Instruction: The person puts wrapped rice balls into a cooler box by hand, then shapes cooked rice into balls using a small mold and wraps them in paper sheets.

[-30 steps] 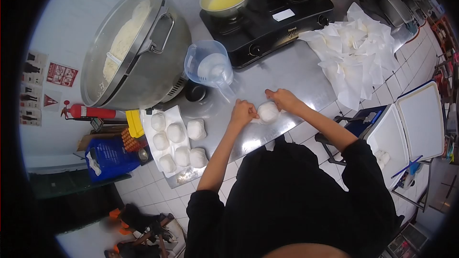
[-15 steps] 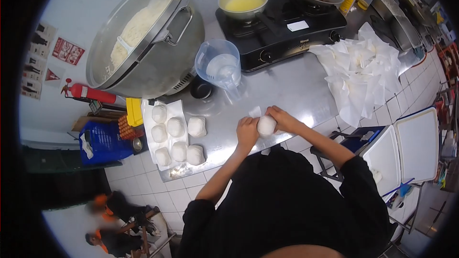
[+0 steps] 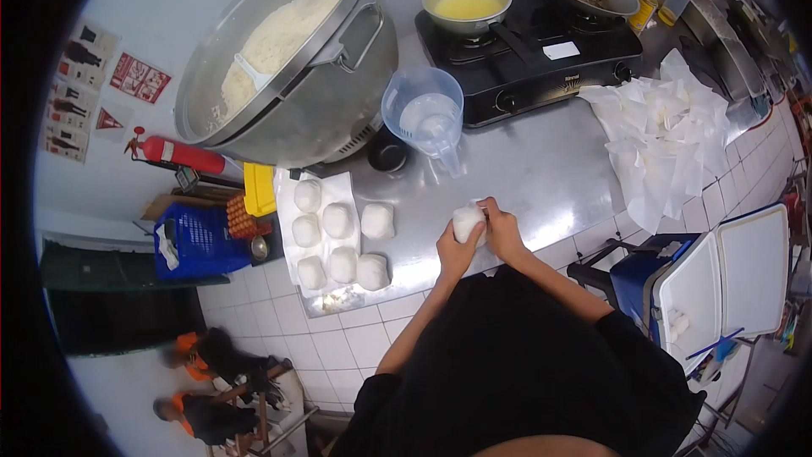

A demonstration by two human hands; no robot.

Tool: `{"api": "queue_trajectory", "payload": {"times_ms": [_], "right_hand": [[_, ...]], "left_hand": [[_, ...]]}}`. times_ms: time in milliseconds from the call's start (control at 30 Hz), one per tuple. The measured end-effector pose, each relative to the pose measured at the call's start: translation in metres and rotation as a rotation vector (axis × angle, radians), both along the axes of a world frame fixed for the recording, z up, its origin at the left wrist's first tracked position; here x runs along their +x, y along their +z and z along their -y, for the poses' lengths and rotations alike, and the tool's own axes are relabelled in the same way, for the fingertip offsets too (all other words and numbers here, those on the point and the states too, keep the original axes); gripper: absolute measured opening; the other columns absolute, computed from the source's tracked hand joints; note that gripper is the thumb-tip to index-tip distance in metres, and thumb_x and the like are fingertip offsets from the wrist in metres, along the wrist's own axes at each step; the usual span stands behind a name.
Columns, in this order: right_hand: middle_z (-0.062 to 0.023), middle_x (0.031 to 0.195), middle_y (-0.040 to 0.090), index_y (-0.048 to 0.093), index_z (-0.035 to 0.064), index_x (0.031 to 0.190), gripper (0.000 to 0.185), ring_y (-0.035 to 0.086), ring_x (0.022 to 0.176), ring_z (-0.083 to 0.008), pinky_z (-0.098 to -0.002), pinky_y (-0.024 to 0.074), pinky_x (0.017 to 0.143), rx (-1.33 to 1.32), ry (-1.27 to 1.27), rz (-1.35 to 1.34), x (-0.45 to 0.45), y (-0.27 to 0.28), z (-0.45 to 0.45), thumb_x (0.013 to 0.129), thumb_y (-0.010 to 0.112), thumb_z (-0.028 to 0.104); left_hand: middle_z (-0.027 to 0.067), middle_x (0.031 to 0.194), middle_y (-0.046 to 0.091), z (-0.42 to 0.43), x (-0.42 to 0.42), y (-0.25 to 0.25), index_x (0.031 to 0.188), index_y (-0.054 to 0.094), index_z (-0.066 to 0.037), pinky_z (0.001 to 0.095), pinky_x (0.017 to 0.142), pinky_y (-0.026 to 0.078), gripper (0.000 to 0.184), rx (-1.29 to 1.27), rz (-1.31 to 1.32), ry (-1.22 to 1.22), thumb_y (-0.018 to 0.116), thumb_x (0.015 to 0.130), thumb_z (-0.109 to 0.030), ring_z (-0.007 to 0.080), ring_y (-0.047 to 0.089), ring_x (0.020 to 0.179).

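Observation:
A round white paper-wrapped rice ball is between my hands at the front edge of the steel table; its filling is hidden by the wrap. My left hand curls around its lower left side, thumb across the front. My right hand grips the wrap at the right and top with closed fingers. To the left, several similar wrapped balls sit in rows on a white sheet, and others rest at its right edge or on the metal.
A large rice pot with a white paddle stands back left. Near it are a water jug and black bowl. A stove holds a pan of yellow liquid. White papers lie right; an open cooler stands beyond.
The view has shifted, so the table appears further right. My left hand has come round the ball with its thumb in front, and my right hand has moved closer to the left.

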State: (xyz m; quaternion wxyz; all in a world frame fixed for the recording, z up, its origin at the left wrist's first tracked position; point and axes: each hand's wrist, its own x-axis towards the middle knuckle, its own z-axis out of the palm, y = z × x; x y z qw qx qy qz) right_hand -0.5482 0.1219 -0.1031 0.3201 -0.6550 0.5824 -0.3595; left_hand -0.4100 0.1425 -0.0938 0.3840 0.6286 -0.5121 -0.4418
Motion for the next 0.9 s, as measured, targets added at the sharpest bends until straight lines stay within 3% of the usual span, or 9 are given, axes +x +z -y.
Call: {"api": "queue_trajectory", "payload": {"times_ms": [100, 200, 267, 433, 533, 633, 700, 800, 900], "right_hand": [[-0.0141, 0.107, 0.069, 0.049, 0.0060, 0.126, 0.033, 0.068, 0.092, -0.0251, -0.0342, 0.0547, 0.084, 0.323, 0.044, 0.424, 0.010, 0.013, 0.001, 0.094, 0.049, -0.001], [-0.0122, 0.119, 0.062, 0.048, 0.0078, 0.131, 0.032, 0.060, 0.108, -0.0198, -0.0348, 0.0509, 0.093, 0.521, -0.066, 1.196, 0.029, -0.013, -0.001, 0.099, 0.048, 0.010], [-0.0124, 0.124, 0.057, 0.048, 0.0084, 0.132, 0.031, 0.056, 0.114, -0.0205, -0.0356, 0.0482, 0.097, 0.518, -0.113, 1.133, 0.041, -0.016, -0.002, 0.101, 0.048, 0.016], [-0.0105, 0.126, 0.053, 0.046, 0.0085, 0.132, 0.032, 0.053, 0.116, -0.0200, -0.0350, 0.0456, 0.100, 0.516, -0.180, 1.178, 0.061, -0.005, -0.005, 0.104, 0.050, 0.023], [-0.0124, 0.125, 0.054, 0.048, 0.0087, 0.132, 0.037, 0.052, 0.114, -0.0230, -0.0360, 0.0455, 0.097, 0.427, -0.024, 0.970, 0.049, 0.005, 0.000, 0.102, 0.054, 0.030], [-0.0154, 0.124, 0.054, 0.049, 0.0078, 0.131, 0.046, 0.054, 0.110, -0.0284, -0.0406, 0.0447, 0.097, 0.371, 0.213, 0.156, 0.007, 0.050, 0.009, 0.096, 0.063, 0.035], [-0.0179, 0.126, 0.052, 0.049, 0.0085, 0.133, 0.061, 0.047, 0.117, -0.0379, -0.0524, 0.0319, 0.106, -0.298, -0.305, -0.095, -0.068, 0.048, 0.022, 0.078, 0.075, 0.018], [-0.0176, 0.132, 0.045, 0.041, 0.0035, 0.141, 0.080, 0.040, 0.121, -0.0392, -0.0521, 0.0287, 0.102, -0.249, -0.979, -0.561, -0.198, 0.059, 0.032, 0.069, 0.077, 0.013], [-0.0168, 0.123, 0.055, 0.040, 0.0104, 0.146, 0.081, 0.048, 0.113, -0.0343, -0.0503, 0.0332, 0.097, -0.139, -0.897, -0.530, -0.271, 0.065, 0.031, 0.072, 0.071, 0.001]], "left_hand": [[0.0144, 0.114, 0.064, 0.001, 0.012, -0.005, 0.125, 0.057, 0.001, 0.0348, 0.087, 0.050, 0.049, 0.067, -0.258, 0.038, 0.065, 0.096, -0.038, 0.0220, 0.062, 0.104], [0.0152, 0.116, 0.061, 0.004, 0.023, -0.008, 0.130, 0.053, 0.001, 0.0357, 0.095, 0.045, 0.049, 0.094, -0.346, 0.062, 0.043, 0.105, -0.040, 0.0229, 0.057, 0.108], [0.0171, 0.120, 0.059, 0.007, 0.023, -0.009, 0.133, 0.051, 0.001, 0.0370, 0.100, 0.041, 0.054, 0.128, -0.372, 0.068, 0.027, 0.110, -0.041, 0.0252, 0.054, 0.111], [0.0240, 0.127, 0.058, 0.023, 0.030, 0.002, 0.130, 0.058, 0.004, 0.0409, 0.101, 0.040, 0.060, -0.004, 0.042, 0.137, 0.029, 0.108, -0.044, 0.0336, 0.053, 0.115], [0.0228, 0.112, 0.068, 0.021, 0.025, 0.013, 0.116, 0.065, 0.007, 0.0377, 0.086, 0.049, 0.064, 0.112, -0.181, 0.145, 0.033, 0.107, -0.048, 0.0302, 0.064, 0.098], [0.0208, 0.093, 0.072, 0.018, 0.029, -0.010, 0.108, 0.067, 0.009, 0.0360, 0.073, 0.053, 0.069, 0.214, -0.263, 0.284, 0.038, 0.104, -0.053, 0.0282, 0.069, 0.080], [0.0246, 0.090, 0.070, 0.011, 0.041, 0.007, 0.109, 0.068, 0.007, 0.0404, 0.076, 0.053, 0.068, 0.057, 0.341, 0.368, 0.040, 0.103, -0.055, 0.0322, 0.068, 0.082], [0.0251, 0.085, 0.068, -0.005, 0.109, -0.040, 0.105, 0.070, 0.003, 0.0482, 0.077, 0.051, 0.060, 0.117, 0.822, 0.368, 0.048, 0.100, -0.053, 0.0390, 0.065, 0.079], [0.0205, 0.090, 0.066, -0.011, 0.113, -0.020, 0.101, 0.070, 0.000, 0.0501, 0.080, 0.048, 0.046, -0.015, 0.886, 0.532, 0.059, 0.096, -0.044, 0.0396, 0.062, 0.084]]}}
